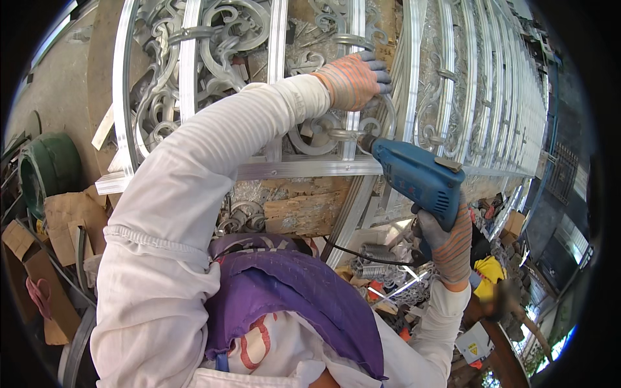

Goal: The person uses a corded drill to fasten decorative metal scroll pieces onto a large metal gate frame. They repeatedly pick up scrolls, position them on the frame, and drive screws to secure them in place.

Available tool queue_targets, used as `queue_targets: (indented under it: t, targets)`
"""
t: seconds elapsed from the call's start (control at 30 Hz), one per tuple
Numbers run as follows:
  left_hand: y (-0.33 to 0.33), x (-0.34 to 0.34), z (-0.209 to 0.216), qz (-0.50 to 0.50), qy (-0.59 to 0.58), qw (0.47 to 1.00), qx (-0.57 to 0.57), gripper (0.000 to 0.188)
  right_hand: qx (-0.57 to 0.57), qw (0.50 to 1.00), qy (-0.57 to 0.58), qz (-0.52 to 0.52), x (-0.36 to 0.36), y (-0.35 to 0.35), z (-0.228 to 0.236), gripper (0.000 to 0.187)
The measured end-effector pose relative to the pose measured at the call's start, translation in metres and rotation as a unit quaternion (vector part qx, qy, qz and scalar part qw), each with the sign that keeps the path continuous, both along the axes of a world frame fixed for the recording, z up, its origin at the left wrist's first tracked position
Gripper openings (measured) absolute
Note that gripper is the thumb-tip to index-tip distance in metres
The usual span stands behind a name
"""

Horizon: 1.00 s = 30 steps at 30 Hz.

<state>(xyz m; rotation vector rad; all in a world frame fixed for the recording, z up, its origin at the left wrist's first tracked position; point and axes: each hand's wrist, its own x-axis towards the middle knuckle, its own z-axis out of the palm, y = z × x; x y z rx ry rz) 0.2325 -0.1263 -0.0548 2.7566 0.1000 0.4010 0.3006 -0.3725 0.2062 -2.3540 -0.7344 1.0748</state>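
My right hand (445, 239), in a striped glove with grey fingers, grips the handle of a blue power drill (417, 174). The drill points to the upper left, its front end against the scrollwork by a small collar (343, 134) low on a silver metal bar (350, 146). Above it, my left hand (357, 81), in a matching glove, lies across the same bar with its fingers curled over; their undersides are hidden. A curved metal scroll (388, 116) runs just below those fingers. From the drill's handle a black cord (369, 257) trails left.
The silver railing panel (297, 169) has many upright bars and scrolls, running off to the right. Below it lie a worn wooden board (304, 210) and a heap of metal scraps (388, 278). A green drum (50, 168) and cardboard boxes (74, 226) stand left.
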Motion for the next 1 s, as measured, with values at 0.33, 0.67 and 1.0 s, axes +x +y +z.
queue_targets:
  t: [0.33,0.67,1.0]
  targets:
    - [0.0,-0.002,0.012,-0.003,0.048,0.999,-0.022,0.043,-0.06,0.949,-0.169,0.258,0.004,0.036,0.011,0.066]
    - [0.0,0.001,0.004,-0.007,0.043,0.999,-0.019,0.043,-0.036,0.944,-0.149,0.293,-0.008,0.062,0.018,0.062]
    - [-0.002,-0.005,0.017,0.009,0.059,0.998,0.008,0.044,-0.014,0.953,-0.129,0.275,0.005,0.052,0.0,0.06]
